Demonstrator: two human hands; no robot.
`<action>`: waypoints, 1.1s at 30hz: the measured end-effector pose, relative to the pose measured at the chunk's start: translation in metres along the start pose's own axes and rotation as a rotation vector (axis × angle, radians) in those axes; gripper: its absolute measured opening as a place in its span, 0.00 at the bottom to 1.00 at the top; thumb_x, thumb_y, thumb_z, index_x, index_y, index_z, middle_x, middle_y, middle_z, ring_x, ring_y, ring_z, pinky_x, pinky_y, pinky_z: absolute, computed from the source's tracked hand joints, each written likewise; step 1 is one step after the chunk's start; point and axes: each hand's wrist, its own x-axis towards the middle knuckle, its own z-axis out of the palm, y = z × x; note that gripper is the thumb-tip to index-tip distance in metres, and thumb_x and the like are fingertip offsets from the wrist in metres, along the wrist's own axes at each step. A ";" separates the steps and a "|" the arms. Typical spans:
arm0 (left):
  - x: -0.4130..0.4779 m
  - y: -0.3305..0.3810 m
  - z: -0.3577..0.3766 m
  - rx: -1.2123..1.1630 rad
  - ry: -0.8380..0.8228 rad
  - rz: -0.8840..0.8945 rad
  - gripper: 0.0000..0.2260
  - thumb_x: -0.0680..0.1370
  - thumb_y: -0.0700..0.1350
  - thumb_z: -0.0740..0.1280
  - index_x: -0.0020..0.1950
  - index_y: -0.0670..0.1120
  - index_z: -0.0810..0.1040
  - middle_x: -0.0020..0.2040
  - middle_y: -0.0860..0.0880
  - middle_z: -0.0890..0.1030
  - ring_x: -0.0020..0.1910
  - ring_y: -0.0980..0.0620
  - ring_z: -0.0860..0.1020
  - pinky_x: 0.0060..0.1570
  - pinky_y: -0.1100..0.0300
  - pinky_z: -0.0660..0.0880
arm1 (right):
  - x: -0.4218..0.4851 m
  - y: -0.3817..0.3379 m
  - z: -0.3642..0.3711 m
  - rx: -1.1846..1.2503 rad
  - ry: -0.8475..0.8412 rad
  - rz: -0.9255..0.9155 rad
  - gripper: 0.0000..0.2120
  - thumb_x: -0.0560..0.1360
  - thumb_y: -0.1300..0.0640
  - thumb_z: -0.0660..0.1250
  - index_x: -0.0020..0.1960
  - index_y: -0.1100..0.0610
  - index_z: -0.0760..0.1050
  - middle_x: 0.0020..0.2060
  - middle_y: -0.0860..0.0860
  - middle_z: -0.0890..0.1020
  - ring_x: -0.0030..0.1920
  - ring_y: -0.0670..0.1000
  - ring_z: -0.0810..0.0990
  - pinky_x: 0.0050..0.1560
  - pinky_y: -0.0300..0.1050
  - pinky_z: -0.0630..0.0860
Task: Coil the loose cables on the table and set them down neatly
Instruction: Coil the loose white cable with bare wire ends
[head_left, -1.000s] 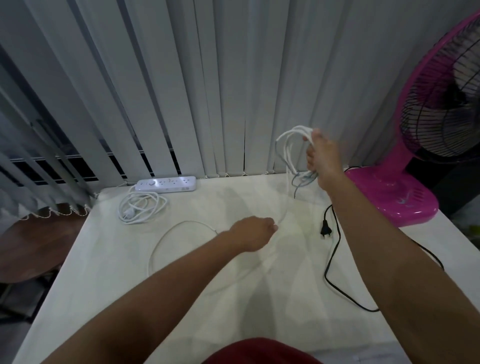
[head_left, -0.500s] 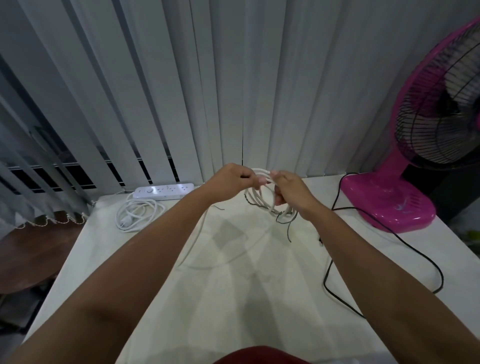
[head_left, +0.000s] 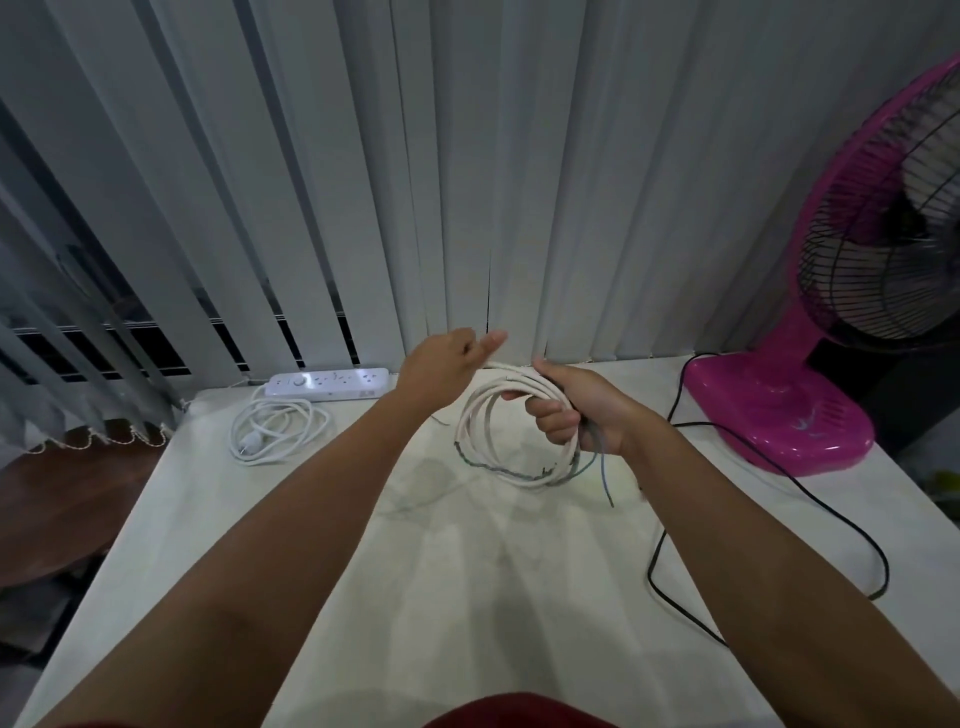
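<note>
Arms: both bare from wrist up past the elbow, no sleeves in view
Left hand: no ring, no glove
Right hand: no watch, no band
Clothing: dark red fabric at the bottom edge (garment type unclear)

Both arms outstretched; right hand fisted, left hand pinching (thumb out).

glossy pink plastic fan, smooth pale table

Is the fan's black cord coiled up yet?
No, the black cord lies loose across the table beside the pink fan.
</note>
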 end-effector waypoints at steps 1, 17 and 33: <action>0.000 -0.004 0.003 -0.017 -0.033 -0.013 0.30 0.76 0.69 0.49 0.35 0.44 0.70 0.33 0.45 0.75 0.36 0.44 0.74 0.37 0.53 0.68 | -0.001 0.000 -0.001 0.017 -0.003 0.004 0.26 0.81 0.41 0.52 0.52 0.62 0.77 0.23 0.47 0.64 0.18 0.42 0.59 0.16 0.35 0.57; -0.050 -0.020 0.073 -0.399 -0.404 -0.259 0.27 0.81 0.60 0.49 0.32 0.47 0.74 0.28 0.49 0.76 0.25 0.53 0.72 0.30 0.62 0.68 | -0.023 -0.069 -0.024 0.522 0.374 -0.677 0.22 0.83 0.46 0.49 0.43 0.59 0.74 0.18 0.45 0.62 0.15 0.42 0.57 0.16 0.34 0.54; -0.030 0.044 -0.011 -0.523 -0.398 0.048 0.07 0.75 0.50 0.67 0.41 0.48 0.80 0.32 0.58 0.78 0.34 0.60 0.74 0.40 0.65 0.69 | 0.011 -0.010 -0.008 -0.690 0.967 -0.603 0.20 0.82 0.42 0.49 0.47 0.56 0.71 0.32 0.50 0.74 0.30 0.53 0.75 0.36 0.51 0.74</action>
